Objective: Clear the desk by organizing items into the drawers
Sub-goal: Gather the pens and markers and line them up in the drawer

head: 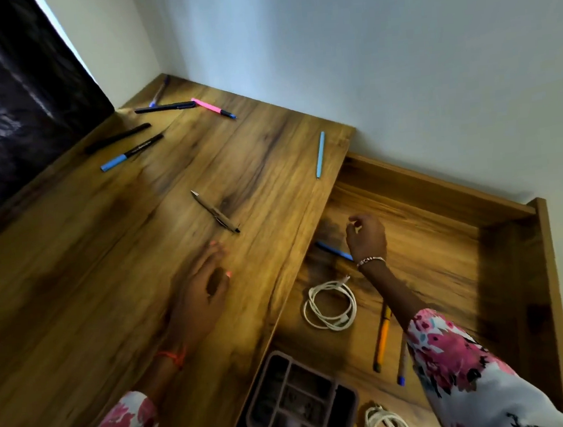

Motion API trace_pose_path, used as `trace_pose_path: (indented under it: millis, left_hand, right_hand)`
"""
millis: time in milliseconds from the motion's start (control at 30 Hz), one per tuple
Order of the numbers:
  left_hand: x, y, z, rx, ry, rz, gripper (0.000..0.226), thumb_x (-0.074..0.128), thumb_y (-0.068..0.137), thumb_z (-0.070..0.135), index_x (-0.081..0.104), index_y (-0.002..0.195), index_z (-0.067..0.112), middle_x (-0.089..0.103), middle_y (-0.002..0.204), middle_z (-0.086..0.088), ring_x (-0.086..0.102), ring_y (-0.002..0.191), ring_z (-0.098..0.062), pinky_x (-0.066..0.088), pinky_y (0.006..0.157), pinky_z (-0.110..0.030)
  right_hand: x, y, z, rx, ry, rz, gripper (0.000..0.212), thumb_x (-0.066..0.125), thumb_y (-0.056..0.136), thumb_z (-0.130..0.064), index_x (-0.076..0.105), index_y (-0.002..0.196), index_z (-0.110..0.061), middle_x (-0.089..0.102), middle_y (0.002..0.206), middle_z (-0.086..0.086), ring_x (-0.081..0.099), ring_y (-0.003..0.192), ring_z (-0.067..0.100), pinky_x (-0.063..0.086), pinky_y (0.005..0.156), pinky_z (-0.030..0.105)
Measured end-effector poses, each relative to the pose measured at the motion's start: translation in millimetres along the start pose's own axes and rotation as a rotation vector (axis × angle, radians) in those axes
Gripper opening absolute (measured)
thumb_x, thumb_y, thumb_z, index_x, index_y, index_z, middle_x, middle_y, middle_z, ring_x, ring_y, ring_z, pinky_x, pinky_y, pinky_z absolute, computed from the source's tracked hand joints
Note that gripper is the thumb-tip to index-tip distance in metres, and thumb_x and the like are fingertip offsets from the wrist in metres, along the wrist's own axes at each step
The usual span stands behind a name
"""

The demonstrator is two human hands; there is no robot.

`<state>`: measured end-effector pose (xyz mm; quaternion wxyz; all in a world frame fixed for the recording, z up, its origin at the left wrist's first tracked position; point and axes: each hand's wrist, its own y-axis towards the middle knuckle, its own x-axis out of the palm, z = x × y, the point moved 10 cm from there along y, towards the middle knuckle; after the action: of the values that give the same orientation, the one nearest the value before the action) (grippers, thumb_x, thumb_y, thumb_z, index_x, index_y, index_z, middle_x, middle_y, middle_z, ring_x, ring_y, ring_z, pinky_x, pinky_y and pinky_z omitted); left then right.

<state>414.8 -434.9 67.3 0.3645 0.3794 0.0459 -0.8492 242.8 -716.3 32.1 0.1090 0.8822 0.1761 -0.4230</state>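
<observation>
Several pens lie on the wooden desk (109, 267): a brown pen (215, 213) near the middle, a light blue pen (320, 154) by the right edge, a pink pen (213, 108), black pens (117, 137) and a blue-capped one (132, 152) at the far left. My left hand (201, 287) hovers flat and empty over the desk, just below the brown pen. To the right the drawer (445, 261) is open. My right hand (366, 237) is inside it, fingers loosely apart and empty, just above a blue pen (333, 250) on the drawer floor.
In the drawer lie a coiled white cable (329, 305), an orange pen (382, 338), another pen (402, 362), a dark compartment tray (298, 400) and a second white cable (386, 422). A dark curtain (12, 99) hangs at the left; the white wall (396, 69) backs the desk.
</observation>
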Motion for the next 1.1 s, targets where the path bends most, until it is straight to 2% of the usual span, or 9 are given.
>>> trace_pose_path:
  millis: [67,133,300,433,500,633,733,867,1100]
  left_hand:
    - [-26.7,19.2,-32.4,-0.109,0.104,0.100,0.039,0.056,0.091,0.017,0.051,0.129,0.010,0.044,0.142,-0.011,0.038,0.133,-0.025,0.033,0.108,-0.042]
    - [-46.4,41.4,-70.0,-0.237,0.193,0.115,0.050,0.059,0.089,0.021,0.044,0.133,0.004,0.035,0.147,-0.019,0.031,0.136,-0.033,0.027,0.111,-0.047]
    - [-62.5,75.9,-123.9,-0.333,0.526,0.005,0.071,0.055,0.085,0.051,0.035,0.139,0.011,0.026,0.152,-0.016,0.019,0.143,-0.031,0.013,0.114,-0.053]
    - [-62.8,76.7,-129.6,-0.308,0.548,0.030,0.071,0.054,0.082,0.057,0.036,0.137,0.016,0.027,0.153,-0.012,0.020,0.143,-0.028,0.012,0.114,-0.051]
    - [-63.7,76.5,-129.5,-0.290,0.541,0.041,0.070,0.052,0.082,0.059,0.036,0.137,0.019,0.027,0.153,-0.011,0.020,0.143,-0.026,0.011,0.114,-0.050]
    - [-64.6,76.3,-127.6,-0.275,0.526,0.057,0.070,0.051,0.082,0.060,0.035,0.137,0.020,0.024,0.154,-0.009,0.016,0.144,-0.025,0.008,0.115,-0.049]
    - [-65.8,76.2,-124.7,-0.269,0.504,0.076,0.069,0.053,0.082,0.057,0.036,0.137,0.020,0.023,0.154,-0.009,0.014,0.144,-0.024,0.006,0.115,-0.048]
    - [-65.9,76.0,-122.8,-0.273,0.515,0.088,0.068,0.054,0.082,0.057,0.037,0.136,0.021,0.023,0.154,-0.009,0.014,0.144,-0.024,0.007,0.115,-0.048]
    - [-67.3,76.4,-123.8,-0.279,0.546,0.093,0.068,0.055,0.079,0.060,0.038,0.133,0.022,0.030,0.151,-0.009,0.024,0.141,-0.026,0.014,0.114,-0.050]
  right_hand:
    - [-18.6,6.8,-37.9,-0.074,0.051,0.122,0.017,0.053,0.087,-0.005,0.064,0.099,0.000,0.061,0.103,0.020,0.057,0.096,0.032,0.039,0.079,0.030]
    - [-18.4,10.1,-81.6,-0.177,0.118,0.122,0.016,0.055,0.085,-0.003,0.064,0.097,0.001,0.061,0.099,0.021,0.057,0.093,0.033,0.042,0.079,0.033]
    - [43.1,-11.7,-189.5,-0.472,0.206,-0.153,0.018,0.059,0.085,-0.008,0.063,0.099,0.003,0.059,0.100,0.021,0.059,0.088,0.033,0.047,0.078,0.038]
    - [112.7,-37.9,-243.7,-0.562,-0.035,-0.357,0.041,0.060,0.085,-0.034,0.056,0.112,-0.002,0.058,0.112,0.018,0.055,0.103,0.034,0.045,0.083,0.041]
    - [137.2,-44.8,-257.6,-0.620,-0.218,-0.395,0.039,0.054,0.089,-0.031,0.053,0.116,-0.002,0.056,0.115,0.020,0.052,0.108,0.035,0.042,0.086,0.042]
    - [140.0,-21.0,-255.8,-0.522,-0.236,-0.370,0.029,0.045,0.092,-0.017,0.053,0.116,-0.002,0.056,0.114,0.018,0.057,0.103,0.036,0.046,0.081,0.042]
    - [99.8,32.5,-227.8,-0.329,-0.128,-0.176,0.030,0.042,0.094,-0.014,0.052,0.121,-0.003,0.054,0.117,0.017,0.057,0.102,0.031,0.047,0.078,0.037]
    - [43.6,97.1,-177.2,-0.147,-0.238,0.079,0.031,0.032,0.098,-0.006,0.049,0.121,0.004,0.049,0.124,0.022,0.050,0.113,0.031,0.047,0.091,0.036]
    - [57.9,111.7,-139.3,0.057,-0.278,0.028,0.041,0.030,0.099,-0.009,0.026,0.136,0.008,0.027,0.141,0.028,0.034,0.125,0.040,0.036,0.099,0.045]
